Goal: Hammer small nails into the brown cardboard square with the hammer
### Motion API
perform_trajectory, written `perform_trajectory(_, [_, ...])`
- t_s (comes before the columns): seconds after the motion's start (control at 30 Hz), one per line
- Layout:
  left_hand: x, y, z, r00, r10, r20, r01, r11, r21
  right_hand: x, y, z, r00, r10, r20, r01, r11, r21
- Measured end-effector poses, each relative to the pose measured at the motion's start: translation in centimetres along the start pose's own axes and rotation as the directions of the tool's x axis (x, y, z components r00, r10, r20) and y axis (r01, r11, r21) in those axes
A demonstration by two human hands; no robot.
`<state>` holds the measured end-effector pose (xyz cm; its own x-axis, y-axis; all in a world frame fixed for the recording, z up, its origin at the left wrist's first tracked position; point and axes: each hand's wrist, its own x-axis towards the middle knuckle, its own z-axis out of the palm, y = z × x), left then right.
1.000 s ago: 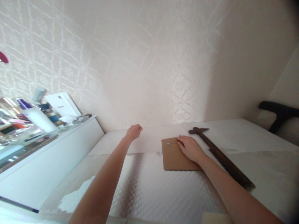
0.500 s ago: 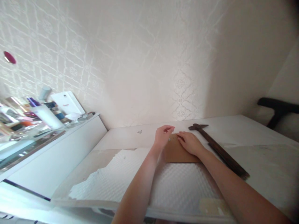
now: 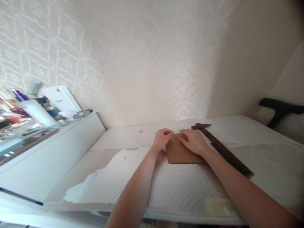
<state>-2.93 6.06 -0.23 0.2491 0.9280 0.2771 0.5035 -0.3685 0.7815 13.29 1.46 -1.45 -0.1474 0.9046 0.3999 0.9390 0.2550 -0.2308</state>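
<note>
Panel (image 3: 179, 153) of smooth brown board, square-cornered and thin, lies across the far edge of a dimpled white sheet (image 3: 185, 186), small silvery bits (image 3: 171, 139) at its far-left corner. A person's left hand (image 3: 163, 136) is curled at that corner, fingertips nearly together; whether they hold anything cannot be told. The right hand (image 3: 193, 141) rests flat and spread on the panel, grasping nothing. Detail this fine seems to call for even palm pressure and a light pinch, with the right thumb clear of the corner. Alongside, just beyond the right forearm, lies a hammer (image 3: 224, 152) with a dark, wood-like handle; loose specks (image 3: 140, 131) dot the white tabletop (image 3: 118, 139) beneath patterned wallpaper (image 3: 142, 63).
</note>
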Motion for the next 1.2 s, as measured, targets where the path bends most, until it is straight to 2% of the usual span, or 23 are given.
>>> perform_trajectory(0.17, [0.1, -0.1, 0.3, 1.000, -0.016, -0.017, 0.016, 1.000, -0.025, -0.2, -0.7, -0.4, 0.998, 0.066, 0.012, -0.065, 0.993, -0.097])
perform_trajectory(0.3, [0.0, 0.0, 0.3, 0.999, -0.031, 0.008, 0.031, 0.999, -0.023, -0.1, -0.2, -1.0, 0.973, 0.208, -0.104, -0.222, 0.962, -0.160])
perform_trajectory(0.37, [-0.1, 0.1, 0.3, 0.999, -0.031, 0.028, 0.032, 0.999, -0.021, -0.1, 0.2, -1.3, 0.962, 0.240, -0.132, -0.260, 0.951, -0.168])
perform_trajectory(0.7, [-0.6, 0.9, 0.0, 0.984, -0.082, 0.159, 0.069, 0.994, 0.087, 0.0, 0.3, -1.5, 0.980, 0.190, -0.065, -0.198, 0.968, -0.154])
perform_trajectory(1.0, [-0.5, 0.7, 0.0, 0.984, -0.074, 0.163, 0.062, 0.995, 0.078, -0.2, 0.6, -1.9, 0.977, 0.206, -0.056, -0.212, 0.967, -0.141])
perform_trajectory(1.1, [-0.4, 0.5, 0.0, 0.983, -0.072, 0.166, 0.061, 0.995, 0.074, -0.3, 0.9, -2.4, 0.962, 0.262, -0.078, -0.271, 0.948, -0.165])
perform_trajectory(1.2, [-0.3, 0.3, 0.0, 0.982, -0.076, 0.171, 0.065, 0.995, 0.070, -0.6, 1.4, -3.1, 0.911, 0.398, -0.106, -0.411, 0.889, -0.203])
